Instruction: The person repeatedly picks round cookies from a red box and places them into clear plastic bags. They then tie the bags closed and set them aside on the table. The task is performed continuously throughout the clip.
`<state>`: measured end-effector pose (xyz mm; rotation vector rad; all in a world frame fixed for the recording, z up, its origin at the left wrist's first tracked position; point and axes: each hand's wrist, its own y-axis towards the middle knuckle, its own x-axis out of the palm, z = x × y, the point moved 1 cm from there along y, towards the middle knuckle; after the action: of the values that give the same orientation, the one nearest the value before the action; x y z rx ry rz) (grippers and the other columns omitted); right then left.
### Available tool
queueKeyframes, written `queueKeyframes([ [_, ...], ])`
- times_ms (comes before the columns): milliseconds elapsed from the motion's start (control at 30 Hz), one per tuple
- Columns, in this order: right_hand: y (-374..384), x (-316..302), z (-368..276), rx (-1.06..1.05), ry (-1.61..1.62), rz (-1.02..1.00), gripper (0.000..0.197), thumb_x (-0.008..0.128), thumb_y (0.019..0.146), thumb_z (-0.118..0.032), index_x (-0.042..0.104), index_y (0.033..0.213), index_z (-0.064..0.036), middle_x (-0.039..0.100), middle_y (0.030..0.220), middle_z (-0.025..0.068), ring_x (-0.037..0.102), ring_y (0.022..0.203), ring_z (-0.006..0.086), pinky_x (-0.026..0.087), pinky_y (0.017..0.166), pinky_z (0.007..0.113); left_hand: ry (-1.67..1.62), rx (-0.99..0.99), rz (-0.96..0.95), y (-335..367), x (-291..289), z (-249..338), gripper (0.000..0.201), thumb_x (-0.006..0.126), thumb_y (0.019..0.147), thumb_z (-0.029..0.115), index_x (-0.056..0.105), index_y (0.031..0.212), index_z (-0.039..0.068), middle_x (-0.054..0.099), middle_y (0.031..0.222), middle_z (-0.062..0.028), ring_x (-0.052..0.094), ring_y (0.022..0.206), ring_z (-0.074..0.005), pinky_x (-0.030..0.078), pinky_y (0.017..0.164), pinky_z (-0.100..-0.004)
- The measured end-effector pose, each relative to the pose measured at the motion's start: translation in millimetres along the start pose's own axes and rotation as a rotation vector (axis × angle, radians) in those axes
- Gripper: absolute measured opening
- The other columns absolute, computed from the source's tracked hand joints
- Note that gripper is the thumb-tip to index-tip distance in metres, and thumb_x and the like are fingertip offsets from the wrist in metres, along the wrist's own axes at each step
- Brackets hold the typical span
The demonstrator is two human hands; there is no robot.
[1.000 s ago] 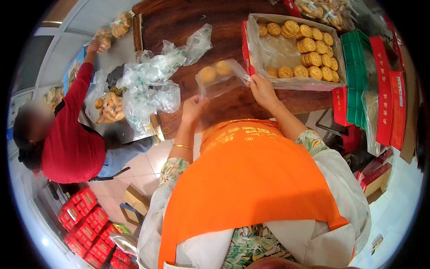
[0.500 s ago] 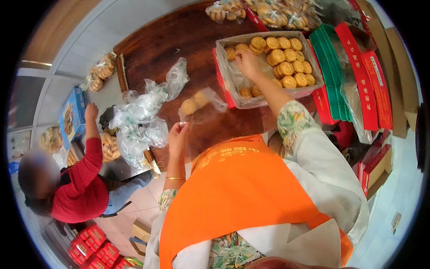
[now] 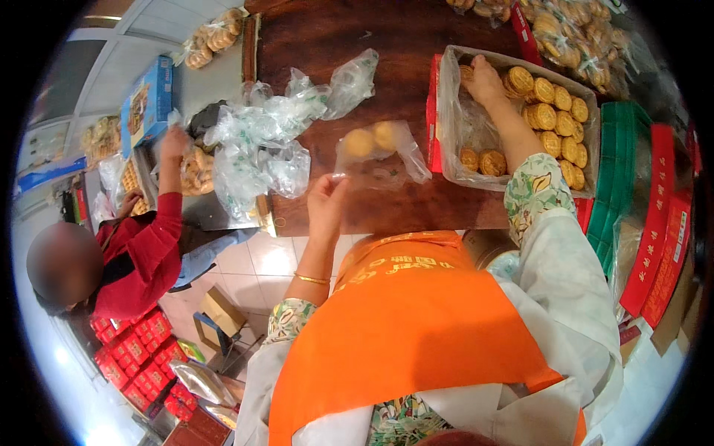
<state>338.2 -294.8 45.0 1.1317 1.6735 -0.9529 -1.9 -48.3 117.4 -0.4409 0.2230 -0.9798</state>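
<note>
Pinching clear bag (image 3: 388, 169) with left hand (image 3: 326, 205), reaching into lined box (image 3: 476, 126) with right hand (image 3: 488, 82).
Clamped on bag's near-left corner at left; two round pastries (image 3: 359, 143) inside, over brown table (image 3: 316, 33), between crumpled plastic bags (image 3: 249, 141) and box. Down in box's far-left corner at right; can't tell if closed on anything. Stacked stamped cookies (image 3: 545, 116) toward box's right side.

Orange apron (image 3: 416, 320), on the wearer's side of the lined box (image 3: 448, 111): gold characters across its upper part, creased. Right of the lined box, tall red panel (image 3: 651, 223): one line of pale characters; second red panel (image 3: 671, 260) just beside has smaller print, too fine. Left of it, clear bags (image 3: 256, 141): green marks, unreadable.
</note>
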Motion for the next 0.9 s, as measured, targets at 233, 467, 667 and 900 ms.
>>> queueKeyframes([
  [233,-54.3,-41.2,-28.3,0.097,1.160,0.102,0.035,0.060,0.087,-0.015,0.052,0.117,-0.0005,0.060,0.115,0.0123,0.060,0.102,0.0249,0.048,0.087,0.036,-0.030,0.095,-0.009,8.1,-1.2,-2.4,0.012,0.066,0.084,0.009,0.061,0.093,0.003,0.058,0.094,-0.0003,0.053,0.081,-0.0064,0.043,0.074,-0.0211],
  [467,-166.0,45.8,-143.7,-0.441,0.830,-0.728,0.044,0.063,0.086,-0.025,0.051,0.119,0.0015,0.061,0.109,0.0137,0.058,0.101,0.0250,0.045,0.088,0.034,0.224,0.290,0.042,24.2,-14.4,-12.2,0.014,0.069,0.079,0.010,0.062,0.090,0.004,0.053,0.112,-0.0081,0.053,0.096,-0.0125,0.045,0.081,-0.0258],
  [667,-154.8,95.4,-165.9,-0.282,0.657,-0.143,0.036,0.066,0.081,-0.024,0.059,0.110,-0.0035,0.063,0.106,0.0180,0.058,0.100,0.0315,0.045,0.085,0.039,0.254,0.343,0.001,13.8,-19.8,-10.7,0.010,0.066,0.081,0.008,0.062,0.088,0.004,0.055,0.117,-0.0065,0.054,0.087,-0.0108,0.044,0.080,-0.0244],
  [900,-160.1,44.0,-199.9,-0.599,0.363,-0.169,0.018,0.061,0.079,-0.024,0.069,0.090,-0.0122,0.067,0.094,0.0147,0.062,0.087,0.0342,0.047,0.075,0.042,0.138,0.239,-0.074,14.0,-29.8,-23.7,0.016,0.063,0.083,0.013,0.061,0.095,0.003,0.058,0.106,-0.0067,0.055,0.091,-0.0136,0.044,0.083,-0.0269],
])
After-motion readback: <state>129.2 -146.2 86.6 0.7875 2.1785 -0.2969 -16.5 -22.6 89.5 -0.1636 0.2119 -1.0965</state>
